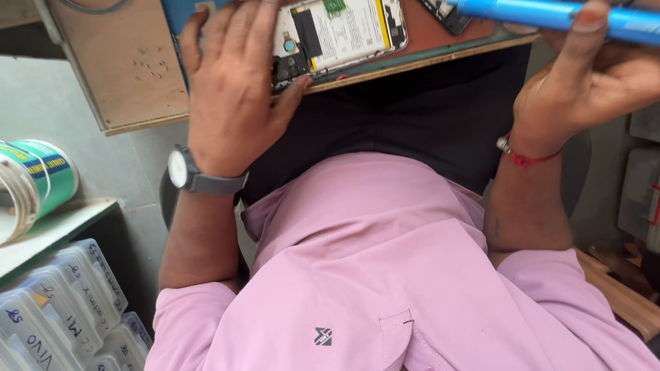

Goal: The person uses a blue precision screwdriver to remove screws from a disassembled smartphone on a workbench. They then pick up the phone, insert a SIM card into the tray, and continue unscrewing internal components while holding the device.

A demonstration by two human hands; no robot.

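Bright even daylight, soft shadow under the bench, slight blur, edges stretched

Opened phone (340, 26) (back off), blue tool (578, 19) tilted.
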